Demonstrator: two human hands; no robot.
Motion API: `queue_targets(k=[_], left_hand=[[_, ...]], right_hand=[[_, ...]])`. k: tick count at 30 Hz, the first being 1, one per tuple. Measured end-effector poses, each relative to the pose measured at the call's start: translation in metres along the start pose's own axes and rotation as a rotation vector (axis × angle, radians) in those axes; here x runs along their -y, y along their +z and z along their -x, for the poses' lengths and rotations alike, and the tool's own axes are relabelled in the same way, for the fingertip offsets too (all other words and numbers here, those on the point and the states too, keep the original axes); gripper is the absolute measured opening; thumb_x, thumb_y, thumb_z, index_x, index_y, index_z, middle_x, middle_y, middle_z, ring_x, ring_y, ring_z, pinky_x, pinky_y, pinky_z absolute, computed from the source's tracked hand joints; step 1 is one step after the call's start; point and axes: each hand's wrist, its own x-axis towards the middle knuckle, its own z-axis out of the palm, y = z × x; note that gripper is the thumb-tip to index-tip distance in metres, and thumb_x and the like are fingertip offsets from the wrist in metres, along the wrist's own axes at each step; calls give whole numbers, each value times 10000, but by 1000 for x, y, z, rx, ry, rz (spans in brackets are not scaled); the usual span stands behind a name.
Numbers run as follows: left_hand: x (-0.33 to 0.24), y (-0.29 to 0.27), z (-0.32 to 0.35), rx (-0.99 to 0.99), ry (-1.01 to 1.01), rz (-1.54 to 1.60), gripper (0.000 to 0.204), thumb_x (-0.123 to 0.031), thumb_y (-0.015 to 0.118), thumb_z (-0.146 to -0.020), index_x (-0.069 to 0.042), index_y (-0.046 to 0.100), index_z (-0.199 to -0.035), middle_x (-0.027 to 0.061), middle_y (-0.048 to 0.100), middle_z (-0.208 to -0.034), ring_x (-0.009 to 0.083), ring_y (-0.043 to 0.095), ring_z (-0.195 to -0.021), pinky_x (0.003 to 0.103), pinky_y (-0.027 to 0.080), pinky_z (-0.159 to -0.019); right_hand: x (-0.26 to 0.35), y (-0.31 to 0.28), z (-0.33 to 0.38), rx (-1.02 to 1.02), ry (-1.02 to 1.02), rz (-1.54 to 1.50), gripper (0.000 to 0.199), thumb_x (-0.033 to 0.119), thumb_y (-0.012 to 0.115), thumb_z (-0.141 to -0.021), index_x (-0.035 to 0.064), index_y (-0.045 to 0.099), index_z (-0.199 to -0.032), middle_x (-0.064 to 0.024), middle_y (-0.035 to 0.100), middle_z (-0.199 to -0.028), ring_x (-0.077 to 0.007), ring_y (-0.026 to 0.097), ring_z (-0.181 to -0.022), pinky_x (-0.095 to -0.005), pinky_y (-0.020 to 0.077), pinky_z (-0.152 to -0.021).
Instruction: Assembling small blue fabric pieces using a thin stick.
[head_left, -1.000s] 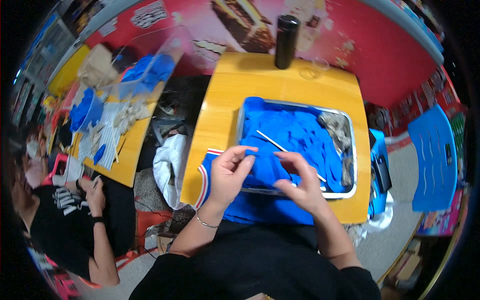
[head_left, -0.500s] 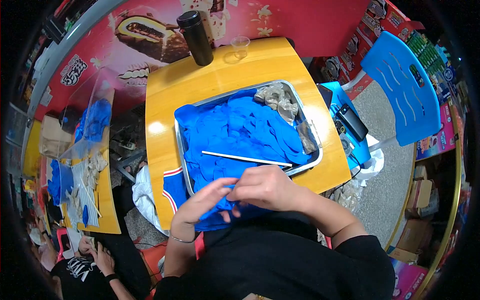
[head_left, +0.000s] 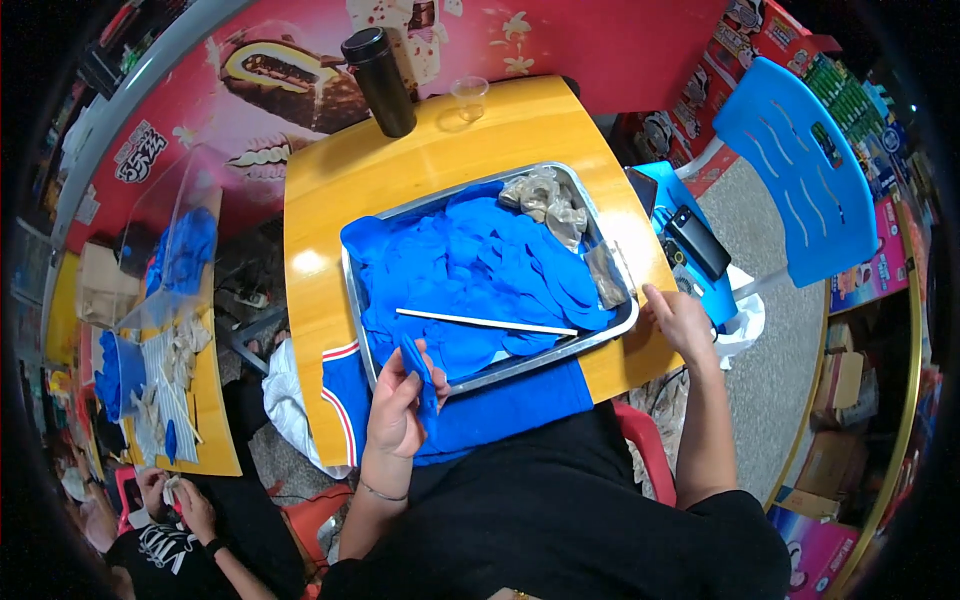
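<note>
My left hand (head_left: 398, 405) holds a thin, folded blue piece (head_left: 421, 385) upright between thumb and fingers, just over the tray's near edge. It looks soft and flat; its exact kind is unclear. A metal tray (head_left: 630, 322) on the table holds a heap of similar blue pieces (head_left: 470, 250). Across the heap lies a slim white stick (head_left: 485, 321). My right hand (head_left: 682, 322) is by the table's right edge, beside the tray's near right corner, its fingers drawn together. Whatever they hold, if anything, cannot be made out.
Clear bags of brownish bits (head_left: 548, 200) fill the tray's far right corner. A black flask (head_left: 382, 85) and clear cup (head_left: 469, 98) stand at the back. Blue cloth (head_left: 520, 405) lies in front. A phone (head_left: 698, 243) rests on the blue chair (head_left: 800, 180); another person (head_left: 185, 530) works at left.
My hands have parted. The right has moved away to the table's right edge; the left keeps the blue piece and is now turned upward.
</note>
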Motion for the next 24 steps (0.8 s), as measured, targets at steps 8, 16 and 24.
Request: queue_targets(k=[8,16,24], left_hand=[[3,7,5,-89,75,-50,216,-111,578,-887,-123,544,-1100,45,527,-938,186,512,-812,324,446,-723],[1,0,14,-99,78,-34,192,-117,570,-893,-118,545,-1083,49,537,-939,186,526,-810,325,446,-714],[-1,3,14,-77,93,34,180,-14,552,-843,-84,529,-1008,86,566,-950,236,559,-867,366,464,-797]], right_hand=[[2,36,-19,62,15,-413,541,469,511,-915,-36,679,-820,-63,591,-624,-132,536,-587,-313,431,-579],[20,40,-54,155,54,-893,330,309,589,-910,-2,657,-995,-43,667,-854,-89,588,-698,-239,463,-638],[27,38,-83,0,13,-933,157,195,560,-919,47,607,-904,-3,620,-818,-83,560,-731,-233,439,-667]])
